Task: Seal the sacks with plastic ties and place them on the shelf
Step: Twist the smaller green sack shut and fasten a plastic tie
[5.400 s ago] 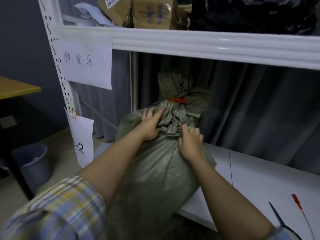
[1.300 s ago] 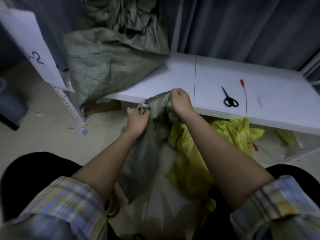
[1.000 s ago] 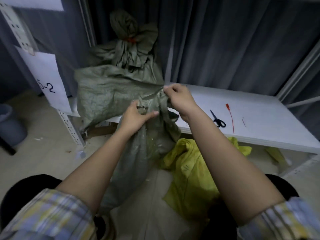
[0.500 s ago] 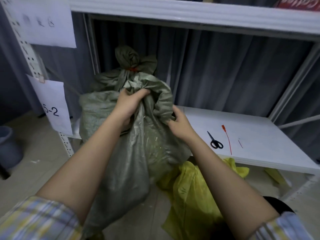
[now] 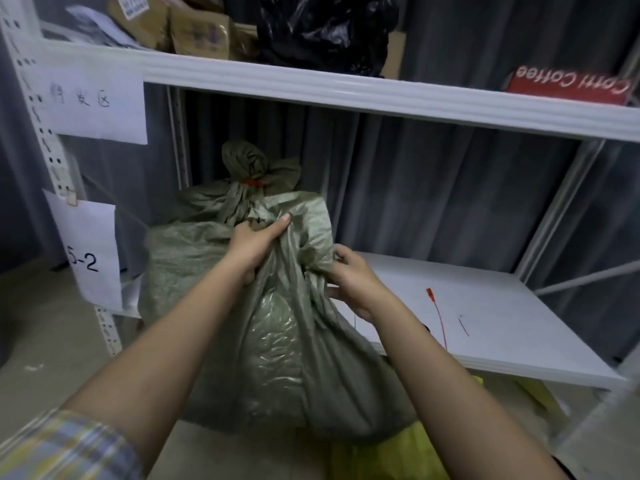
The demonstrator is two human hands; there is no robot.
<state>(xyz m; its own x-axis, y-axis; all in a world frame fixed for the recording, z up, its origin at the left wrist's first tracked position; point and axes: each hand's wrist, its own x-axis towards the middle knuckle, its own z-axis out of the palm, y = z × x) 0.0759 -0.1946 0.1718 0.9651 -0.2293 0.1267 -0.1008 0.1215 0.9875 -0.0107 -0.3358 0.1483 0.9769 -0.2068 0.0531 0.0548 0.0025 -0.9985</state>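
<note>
I hold a second grey-green woven sack (image 5: 287,358) up in front of the white lower shelf (image 5: 502,327). My left hand (image 5: 256,244) grips the bunched fabric at its top. My right hand (image 5: 349,278) clutches the folds on its right side. Behind it on the shelf's left end sits a sealed sack (image 5: 180,258), its neck bound with a red plastic tie (image 5: 252,182). A loose red plastic tie (image 5: 438,313) lies on the shelf board to the right of my right hand.
The upper shelf (image 5: 381,95) carries cardboard boxes (image 5: 197,32), a black plastic bag (image 5: 322,32) and a red coffee box (image 5: 571,86). Paper labels (image 5: 93,251) hang on the left upright. A yellow sack (image 5: 398,459) lies on the floor below. Grey curtain hangs behind.
I have lifted the second sack from the floor up to shelf height. My right hand moved from its top edge to its right side. The scissors are now hidden behind my right arm.
</note>
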